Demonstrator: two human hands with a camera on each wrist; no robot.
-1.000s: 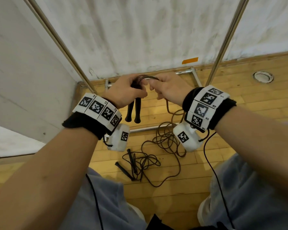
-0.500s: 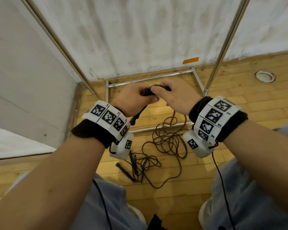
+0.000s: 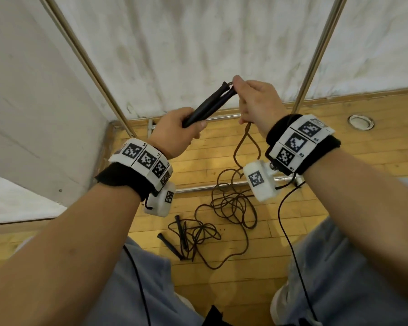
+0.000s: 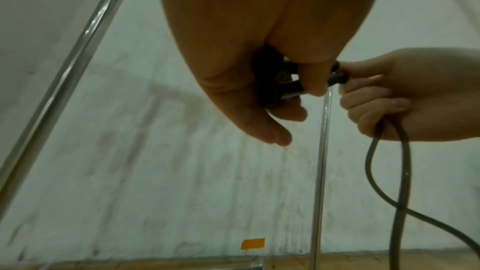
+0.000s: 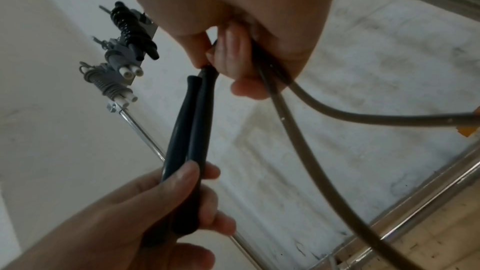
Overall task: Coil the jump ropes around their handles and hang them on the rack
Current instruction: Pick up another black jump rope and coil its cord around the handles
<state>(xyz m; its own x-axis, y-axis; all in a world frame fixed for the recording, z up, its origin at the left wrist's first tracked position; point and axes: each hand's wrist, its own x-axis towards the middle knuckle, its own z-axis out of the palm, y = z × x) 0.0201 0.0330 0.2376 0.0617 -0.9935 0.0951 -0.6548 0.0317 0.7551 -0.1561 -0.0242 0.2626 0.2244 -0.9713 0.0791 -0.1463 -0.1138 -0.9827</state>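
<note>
Left hand [image 3: 174, 132] grips 2 black handles [image 3: 210, 107] side by side, raised in front of the white wall. Right hand [image 3: 257, 102] curls around the brown rope [image 3: 247, 147] at the handles' far tips; 2 strands hang down to a loose pile on the wooden floor [image 3: 339, 196]. Another rope [image 3: 191, 234], black, lies tangled on the floor, nearer and left. Coiled ropes [image 5: 130, 34] hang on the rack [image 5: 145, 130], far left.

Black wristbands [image 3: 118, 180] with white square-code tags, white wrist cameras [image 3: 260, 182], black cables, pale-blue trousers [image 3: 339, 278].
</note>
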